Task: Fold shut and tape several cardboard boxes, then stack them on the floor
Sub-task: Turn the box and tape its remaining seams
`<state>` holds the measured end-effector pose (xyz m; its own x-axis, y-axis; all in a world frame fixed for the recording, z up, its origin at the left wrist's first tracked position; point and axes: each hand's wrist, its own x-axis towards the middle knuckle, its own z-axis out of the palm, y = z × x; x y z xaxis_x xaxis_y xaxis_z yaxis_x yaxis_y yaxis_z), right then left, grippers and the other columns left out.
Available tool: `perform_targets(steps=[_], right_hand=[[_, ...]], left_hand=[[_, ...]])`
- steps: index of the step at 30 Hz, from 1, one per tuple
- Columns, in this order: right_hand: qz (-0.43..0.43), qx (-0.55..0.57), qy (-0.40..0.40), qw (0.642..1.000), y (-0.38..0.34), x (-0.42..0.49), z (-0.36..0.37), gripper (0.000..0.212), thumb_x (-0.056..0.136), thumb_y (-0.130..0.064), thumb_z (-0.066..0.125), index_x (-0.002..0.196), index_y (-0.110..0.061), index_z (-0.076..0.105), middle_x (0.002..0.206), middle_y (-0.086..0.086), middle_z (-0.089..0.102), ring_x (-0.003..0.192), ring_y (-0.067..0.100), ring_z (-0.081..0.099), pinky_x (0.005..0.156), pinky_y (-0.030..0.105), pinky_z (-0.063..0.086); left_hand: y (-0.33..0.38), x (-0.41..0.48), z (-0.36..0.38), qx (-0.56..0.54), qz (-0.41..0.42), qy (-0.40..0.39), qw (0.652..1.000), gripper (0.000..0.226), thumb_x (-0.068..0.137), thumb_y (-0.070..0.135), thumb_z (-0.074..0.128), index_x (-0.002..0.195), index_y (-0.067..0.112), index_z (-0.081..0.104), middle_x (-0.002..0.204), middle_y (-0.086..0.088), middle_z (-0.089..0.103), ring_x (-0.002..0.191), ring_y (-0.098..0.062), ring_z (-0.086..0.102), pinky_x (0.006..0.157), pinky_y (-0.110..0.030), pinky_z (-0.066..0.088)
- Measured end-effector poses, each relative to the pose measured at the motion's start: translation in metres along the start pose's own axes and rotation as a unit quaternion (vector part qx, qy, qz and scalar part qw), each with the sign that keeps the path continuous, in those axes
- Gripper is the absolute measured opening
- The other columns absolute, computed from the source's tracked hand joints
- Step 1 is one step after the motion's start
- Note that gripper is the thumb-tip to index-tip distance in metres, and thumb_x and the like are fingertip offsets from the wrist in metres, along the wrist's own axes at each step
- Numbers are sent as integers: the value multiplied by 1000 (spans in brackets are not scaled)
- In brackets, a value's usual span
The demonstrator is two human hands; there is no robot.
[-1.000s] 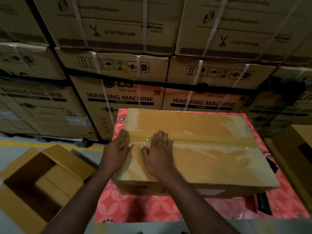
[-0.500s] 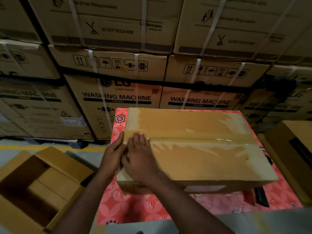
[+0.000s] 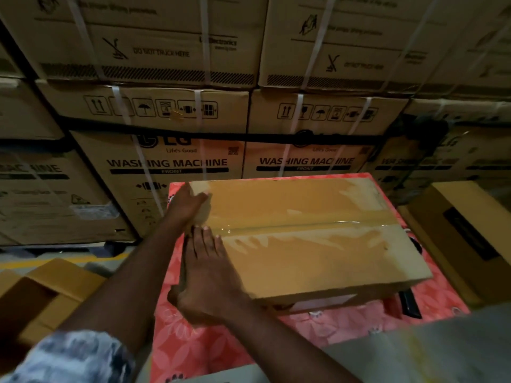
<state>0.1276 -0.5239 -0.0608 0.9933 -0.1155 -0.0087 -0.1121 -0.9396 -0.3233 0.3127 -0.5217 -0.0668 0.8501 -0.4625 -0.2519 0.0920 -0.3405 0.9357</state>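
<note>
A closed brown cardboard box lies on a table covered with a red floral cloth. Clear tape runs along the box's centre seam from left to right. My left hand reaches to the box's far-left corner, its fingers lying over the top edge there. My right hand presses flat on the near-left part of the lid, fingers straight and pointing at the tape's left end, thumb hanging past the box's left side.
An open, empty cardboard box sits on the floor at the left. Another closed box stands to the right of the table. A black object lies on the cloth by the box's near-right corner. Strapped washing-machine cartons form a wall behind.
My left hand moved from the middle of the box's left edge up to its far-left corner. My right hand slid left along the tape, then back toward the near-left part of the lid.
</note>
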Motion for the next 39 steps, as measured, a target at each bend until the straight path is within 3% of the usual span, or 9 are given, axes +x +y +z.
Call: perform_targets(steps=[9,11,15,19,22,25,29,36,39], right_hand=[[-34,6,-19,999,4,-13,0,109,87,-58,59,159,0,2,168,21,-5,156,32,-8,126,50,-1],[-62,9,-29,998,8,-17,3,107,87,-60,58,160,-2,5,169,18,-4,156,30,-7,126,50,3],[-140,0,-45,989,20,-28,2,101,87,-58,63,159,-5,16,169,14,9,156,27,5,126,48,6],[-184,-8,-44,982,50,-55,-7,95,85,-48,69,160,-12,23,169,8,15,155,21,10,126,50,3],[-193,14,-36,981,86,-88,-14,85,85,-37,68,158,-17,29,168,2,21,155,19,12,124,56,5],[-179,26,-18,983,130,-124,-21,77,83,-35,58,156,-24,34,167,-6,24,156,16,14,123,59,7],[-143,37,21,989,191,-171,-33,80,77,-35,44,156,-28,35,164,-11,30,155,12,17,123,60,10],[-54,16,158,986,294,-237,-59,72,74,-27,48,146,-28,51,155,-13,47,148,11,35,119,60,27],[9,6,174,985,325,-252,-65,69,77,-25,44,146,-31,53,155,-15,45,149,11,33,119,65,22]], left_hand=[[-22,17,-8,-100,-24,15,995,19,95,17,68,113,24,64,110,-10,69,91,-27,63,75,-34,48],[-32,10,-19,-113,-32,39,992,16,94,21,69,108,28,65,113,-10,69,91,-26,63,77,-34,49],[-49,-19,-37,-132,-43,111,984,33,96,25,68,127,21,60,115,-10,66,90,-25,62,73,-35,48],[-64,-63,-34,-104,-34,190,976,36,95,28,68,128,14,61,121,-12,68,107,-33,66,89,-50,52],[-66,-102,-8,-95,-36,263,959,41,94,28,69,129,8,58,123,-11,66,110,-30,64,93,-45,49],[-62,-144,34,-97,-31,318,943,45,97,19,66,134,3,48,126,-15,58,110,-26,57,90,-36,43],[-65,-192,97,-91,-16,339,936,46,97,19,67,131,0,43,129,-25,57,113,-34,59,91,-39,44],[-56,-254,206,-72,3,304,950,34,95,24,68,112,12,41,109,-13,57,94,-27,57,79,-37,44],[-55,-267,234,-47,11,263,964,43,91,35,71,114,11,44,108,-12,60,96,-32,61,79,-40,49]])
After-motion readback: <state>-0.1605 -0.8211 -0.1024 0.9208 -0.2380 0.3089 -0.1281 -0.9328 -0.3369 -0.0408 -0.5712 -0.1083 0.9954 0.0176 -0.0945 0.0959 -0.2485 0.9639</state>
